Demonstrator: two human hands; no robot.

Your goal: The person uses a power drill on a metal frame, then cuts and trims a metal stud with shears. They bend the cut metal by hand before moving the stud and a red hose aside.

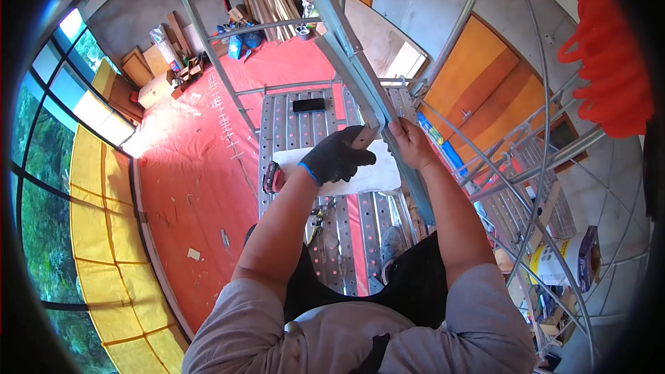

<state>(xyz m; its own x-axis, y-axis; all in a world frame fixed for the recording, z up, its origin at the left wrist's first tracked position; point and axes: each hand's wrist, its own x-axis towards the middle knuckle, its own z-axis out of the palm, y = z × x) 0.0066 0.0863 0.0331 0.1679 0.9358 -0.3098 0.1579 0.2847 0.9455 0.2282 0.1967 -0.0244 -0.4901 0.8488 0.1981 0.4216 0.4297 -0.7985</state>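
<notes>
soft grey sleeves (485,305) are seen nearest. a long, straight-edged grey metal channel (367,86) is clasped by the bare right hand (412,144); an adjoining metal strip (366,137) is gripped by the black-gloved left hand (338,157). below both, a flat white board (377,179) is laid on perforated metal planks (277,116), near a smooth black slab (309,104). beyond, creased red sheeting (180,194) is spread.

Two hands were counted: one gloved left hand (338,156), one bare right hand (413,144). At least one held metal channel (369,83) was noted. One black phone-like slab (309,105), one white panel (360,179), one red coil (611,62) and one grey shoe (391,244) were recorded.
</notes>
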